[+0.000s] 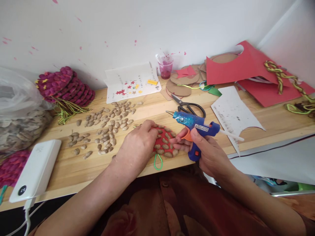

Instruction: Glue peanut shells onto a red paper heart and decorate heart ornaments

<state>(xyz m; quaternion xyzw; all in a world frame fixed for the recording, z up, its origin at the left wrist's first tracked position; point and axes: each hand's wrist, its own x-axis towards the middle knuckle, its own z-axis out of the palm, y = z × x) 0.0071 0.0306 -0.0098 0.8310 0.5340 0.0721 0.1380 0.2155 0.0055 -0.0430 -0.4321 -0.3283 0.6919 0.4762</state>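
Observation:
My right hand (213, 155) grips a blue hot glue gun (190, 121), its fingers near the orange trigger. The nozzle points left, and a white glue stick (231, 134) sticks out at the back. My left hand (140, 139) is closed, fingertips down at the far left edge of a red disc (159, 141); whatever they pinch is hidden. Several peanuts (168, 154) in their shells cover the disc, partly under my left hand. A green string loop (158, 162) extends from its near edge. Loose peanuts (105, 141) lie left of my left hand.
Black-handled scissors (188, 106) lie behind the glue gun. At the left are a white power bank (36, 168), a bag of peanuts (27, 131) and stacked purple discs (69, 85). Red card (228, 70), cardboard circles (178, 88) and a plastic cup (165, 67) stand along the back.

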